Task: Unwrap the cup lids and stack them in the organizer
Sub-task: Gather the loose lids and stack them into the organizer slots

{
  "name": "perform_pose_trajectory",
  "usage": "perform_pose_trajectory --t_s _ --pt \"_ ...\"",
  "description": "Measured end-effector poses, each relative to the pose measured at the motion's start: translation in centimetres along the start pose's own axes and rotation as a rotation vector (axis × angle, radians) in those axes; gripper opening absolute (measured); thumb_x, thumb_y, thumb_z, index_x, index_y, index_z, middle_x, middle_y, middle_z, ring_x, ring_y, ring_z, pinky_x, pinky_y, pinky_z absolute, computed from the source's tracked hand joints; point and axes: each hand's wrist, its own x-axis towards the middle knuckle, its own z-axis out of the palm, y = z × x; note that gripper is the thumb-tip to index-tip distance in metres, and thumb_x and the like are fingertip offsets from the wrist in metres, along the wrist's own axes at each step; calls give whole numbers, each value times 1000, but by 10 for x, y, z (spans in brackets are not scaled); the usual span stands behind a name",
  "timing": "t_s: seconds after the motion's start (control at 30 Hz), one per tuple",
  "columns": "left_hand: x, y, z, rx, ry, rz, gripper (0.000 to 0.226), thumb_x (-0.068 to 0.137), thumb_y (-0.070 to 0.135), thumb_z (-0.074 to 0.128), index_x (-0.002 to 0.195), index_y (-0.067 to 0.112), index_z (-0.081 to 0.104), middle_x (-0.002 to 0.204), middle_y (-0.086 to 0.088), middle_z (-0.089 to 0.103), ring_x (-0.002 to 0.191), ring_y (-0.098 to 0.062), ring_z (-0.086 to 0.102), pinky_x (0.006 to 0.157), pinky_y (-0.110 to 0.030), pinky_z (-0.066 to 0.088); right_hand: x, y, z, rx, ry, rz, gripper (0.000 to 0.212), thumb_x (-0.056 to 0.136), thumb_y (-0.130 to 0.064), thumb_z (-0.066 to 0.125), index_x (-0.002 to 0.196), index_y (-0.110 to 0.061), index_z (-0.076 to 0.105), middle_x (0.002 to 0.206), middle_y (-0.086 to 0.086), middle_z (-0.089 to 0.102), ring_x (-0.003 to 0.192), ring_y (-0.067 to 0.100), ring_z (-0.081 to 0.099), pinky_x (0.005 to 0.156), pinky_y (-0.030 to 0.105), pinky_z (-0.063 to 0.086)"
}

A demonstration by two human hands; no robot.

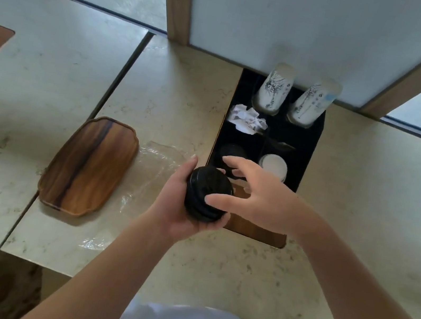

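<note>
My left hand (174, 203) grips a stack of black cup lids (208, 191) just in front of the black organizer (309, 153). My right hand (259, 195) hovers over the stack with spread fingers, its thumb touching the stack's near side. Inside the organizer's near left compartment lies another black lid (233, 150), and white lids (273, 165) sit in the near right one. Clear plastic wrap (153, 161) lies flat on the counter left of my hands.
A wooden tray (88, 166) lies on the marble counter to the left. Two stacks of printed paper cups (272, 89) stand at the organizer's back, with crumpled white packets (246, 119) in the middle left compartment. A wall panel rises right behind.
</note>
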Motion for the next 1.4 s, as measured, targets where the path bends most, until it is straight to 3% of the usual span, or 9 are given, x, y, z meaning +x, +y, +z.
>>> perform_pose_trajectory --t_s 0.13,0.23,0.4,0.63,0.77,1.0,1.13,1.23,1.4 --pt "-3 -17 19 95 65 35 67 89 69 53 122 14 73 114 -17 76 94 -36 76 71 -51 60 -21 5 19 -50 172 -14 84 66 -87 60 137 -42 48 128 -19 53 113 0 51 91 20 44" --pt "-4 -26 27 132 79 34 68 91 69 49 132 16 65 120 -18 74 98 -38 75 75 -55 59 -32 12 18 -83 207 -27 93 66 -84 61 144 -34 49 130 -19 53 119 4 47 97 25 41" --pt "-5 -34 33 111 35 -68 78 89 78 43 111 12 78 118 -20 74 100 -41 74 78 -58 57 -49 22 11 -18 170 -78 90 67 -72 74 145 -36 48 132 -24 52 121 -1 48 103 26 42" --pt "-3 -37 40 130 -55 -143 84 88 80 39 114 10 77 124 -22 71 109 -44 70 84 -62 55 -60 33 -1 -17 111 -173 87 68 -50 83 144 -43 42 132 -29 49 122 -8 43 99 16 39" --pt "-1 -37 46 131 -84 -174 80 91 78 39 118 12 75 126 -24 70 113 -47 68 86 -66 53 -59 37 -8 -66 49 -179 88 70 -45 83 145 -48 36 134 -21 50 126 0 40 104 27 40" --pt "4 -39 46 91 -159 -200 66 91 67 56 122 12 73 129 -24 68 117 -48 65 89 -68 51 -52 45 -16 -28 -38 -184 88 70 -42 85 144 -48 38 133 -14 54 125 6 48 105 37 47" --pt "12 -42 43 100 -184 -174 54 91 58 64 123 15 74 127 -20 70 114 -42 68 85 -63 55 -44 54 -17 138 -51 -174 87 70 -31 89 143 -43 42 134 -31 53 127 -7 50 101 15 46" --pt "21 -37 39 130 -209 -102 43 85 40 75 119 15 74 120 -18 73 109 -37 71 87 -58 56 -35 60 -16 145 10 -112 90 65 -41 90 140 -46 41 131 -31 53 124 -8 51 100 21 50" --pt "42 -23 38 324 -84 -5 36 75 24 77 109 12 78 106 -13 75 94 -31 74 79 -47 60 -10 67 -6 -23 45 -62 107 59 -57 84 150 -40 30 135 -23 47 121 0 50 96 26 53"
